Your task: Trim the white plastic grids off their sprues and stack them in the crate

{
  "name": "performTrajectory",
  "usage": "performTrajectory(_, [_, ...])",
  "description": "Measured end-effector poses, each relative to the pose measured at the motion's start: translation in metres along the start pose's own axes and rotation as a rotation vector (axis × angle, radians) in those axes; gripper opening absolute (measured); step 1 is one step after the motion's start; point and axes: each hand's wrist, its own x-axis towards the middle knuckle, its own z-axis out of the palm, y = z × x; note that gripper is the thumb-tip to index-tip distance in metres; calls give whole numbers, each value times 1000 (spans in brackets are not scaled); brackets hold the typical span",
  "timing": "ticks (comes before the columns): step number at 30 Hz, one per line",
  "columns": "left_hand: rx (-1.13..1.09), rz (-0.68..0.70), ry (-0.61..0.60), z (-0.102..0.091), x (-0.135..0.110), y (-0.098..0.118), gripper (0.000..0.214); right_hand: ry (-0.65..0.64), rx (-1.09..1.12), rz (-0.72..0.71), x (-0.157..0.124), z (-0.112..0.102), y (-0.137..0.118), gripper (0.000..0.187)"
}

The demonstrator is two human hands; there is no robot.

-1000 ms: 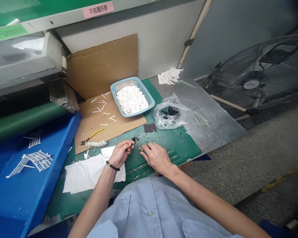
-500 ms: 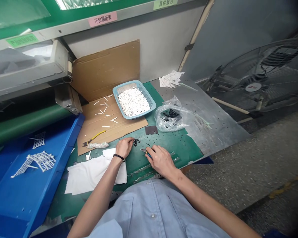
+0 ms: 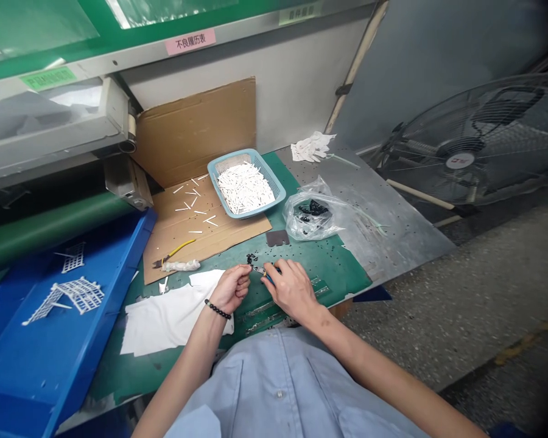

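My left hand (image 3: 231,289), with a dark bead bracelet at the wrist, is closed in a pinch above the green mat (image 3: 296,258). A small black piece (image 3: 251,266) shows at its fingertips, too small to make out in detail. My right hand (image 3: 293,288) is wrapped round cutting pliers (image 3: 258,269), their handle partly hidden by the fingers. The tips of the pliers point left and meet the fingertips of my left hand. Just beyond lies a small heap of black pieces (image 3: 252,258) on the mat.
A blue basket (image 3: 212,173) of white sticks stands on cardboard (image 3: 167,243). Yellow-handled cutters (image 3: 178,248), a white cloth (image 3: 164,319) and a clear bag (image 3: 295,213) with black pieces lie around. A blue tray (image 3: 31,359) with white lattices is left; a fan (image 3: 470,152) stands right.
My left hand has drawn back from the black heap and turned, its fingers now pinched. The pliers have moved left and slightly up to its fingertips.
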Motion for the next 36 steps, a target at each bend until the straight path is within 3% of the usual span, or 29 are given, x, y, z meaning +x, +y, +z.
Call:
performTrajectory(17, [112, 47, 82, 12, -11, -2, 29, -54, -46, 1, -2, -2, -2, 20])
performTrajectory(25, [-276, 30, -155, -12, 6, -3, 8, 7, 27, 24, -8, 11, 3, 22])
performTrajectory(29, [-266, 59, -200, -23, 12, 5, 16, -6, 45, 27, -8, 12, 9, 22])
performTrajectory(33, [-261, 112, -125, -24, 20, 17, 6, -5, 34, 32, -6, 12, 13, 22])
performTrajectory(36, [-246, 131, -19, -24, 29, 25, 14, -11, 25, 38, -7, 13, 14, 21])
